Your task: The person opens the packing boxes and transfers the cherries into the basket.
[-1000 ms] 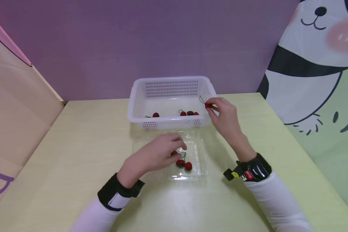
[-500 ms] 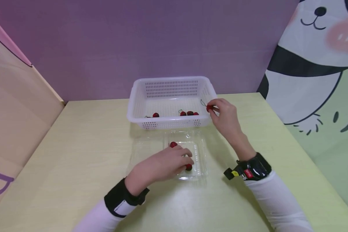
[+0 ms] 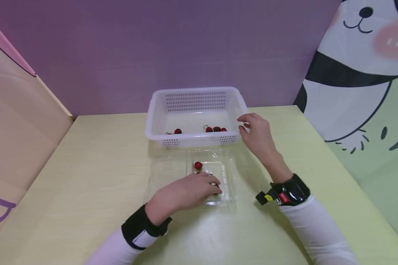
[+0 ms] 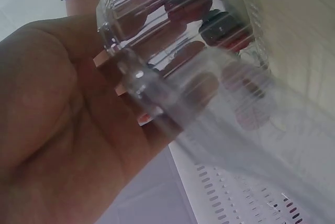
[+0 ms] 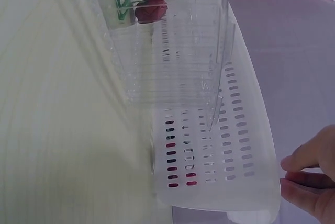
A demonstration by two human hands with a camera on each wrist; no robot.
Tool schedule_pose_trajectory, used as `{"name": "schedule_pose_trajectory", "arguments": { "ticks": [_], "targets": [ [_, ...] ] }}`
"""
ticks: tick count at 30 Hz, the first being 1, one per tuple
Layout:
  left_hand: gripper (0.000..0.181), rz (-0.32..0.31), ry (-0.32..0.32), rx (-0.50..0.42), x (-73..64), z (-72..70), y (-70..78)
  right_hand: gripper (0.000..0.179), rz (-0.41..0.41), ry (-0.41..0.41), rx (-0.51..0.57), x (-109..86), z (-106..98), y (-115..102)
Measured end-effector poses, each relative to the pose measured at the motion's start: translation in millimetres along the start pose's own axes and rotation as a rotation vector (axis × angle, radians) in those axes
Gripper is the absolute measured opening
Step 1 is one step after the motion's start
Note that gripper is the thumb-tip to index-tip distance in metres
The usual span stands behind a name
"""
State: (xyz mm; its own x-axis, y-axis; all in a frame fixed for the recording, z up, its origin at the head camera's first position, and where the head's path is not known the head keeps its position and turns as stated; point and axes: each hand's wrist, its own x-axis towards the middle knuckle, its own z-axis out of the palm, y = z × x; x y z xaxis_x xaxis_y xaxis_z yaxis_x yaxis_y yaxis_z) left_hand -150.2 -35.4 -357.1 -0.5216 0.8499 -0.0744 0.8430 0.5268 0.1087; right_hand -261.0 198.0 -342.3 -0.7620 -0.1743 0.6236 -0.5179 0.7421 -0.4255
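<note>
My left hand (image 3: pixel 189 189) reaches into a clear plastic clamshell box (image 3: pixel 230 176), its fingers over cherries that they partly hide. One red cherry (image 3: pixel 198 165) shows just beyond the knuckles. Through the clear wall, the left wrist view shows two dark cherries (image 4: pixel 188 1) right by the fingers; whether they pinch one I cannot tell. My right hand (image 3: pixel 257 130) hovers at the right rim of a white perforated basket (image 3: pixel 195 139), thumb and forefinger apart, nothing showing between them. In the right wrist view its fingertips (image 5: pixel 288 164) are just beside the basket's rim.
Inside the basket, several cherries (image 3: pixel 216 129) lie near the front wall, with another cherry (image 3: pixel 178 131) further left. The basket stands at the back of the pale table (image 3: pixel 103 165), against a purple wall (image 3: pixel 119 55). The box lies in front of it, lid side left.
The cherry my right hand was pinching by the basket rim is gone from its fingers, which have parted. My left hand has moved right and nearer me over the cherries in the box.
</note>
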Motion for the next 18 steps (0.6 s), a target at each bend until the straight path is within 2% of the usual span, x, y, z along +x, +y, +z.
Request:
{"name": "schedule_pose_trajectory", "arguments": {
  "ticks": [4,11,18],
  "targets": [
    [0.027,0.004,0.003,-0.020,0.6,0.8,-0.3,0.016,0.003,-0.011,-0.006,0.0,-0.2,-1.7],
    [0.023,0.010,0.021,-0.114,4.2,3.0,-2.6,0.014,0.003,-0.035,-0.016,-1.3,0.1,-4.2],
    [0.022,0.011,-0.007,-0.139,6.1,2.2,-3.6,0.011,-0.001,-0.033,-0.027,-1.6,0.2,-4.5]
  ]
}}
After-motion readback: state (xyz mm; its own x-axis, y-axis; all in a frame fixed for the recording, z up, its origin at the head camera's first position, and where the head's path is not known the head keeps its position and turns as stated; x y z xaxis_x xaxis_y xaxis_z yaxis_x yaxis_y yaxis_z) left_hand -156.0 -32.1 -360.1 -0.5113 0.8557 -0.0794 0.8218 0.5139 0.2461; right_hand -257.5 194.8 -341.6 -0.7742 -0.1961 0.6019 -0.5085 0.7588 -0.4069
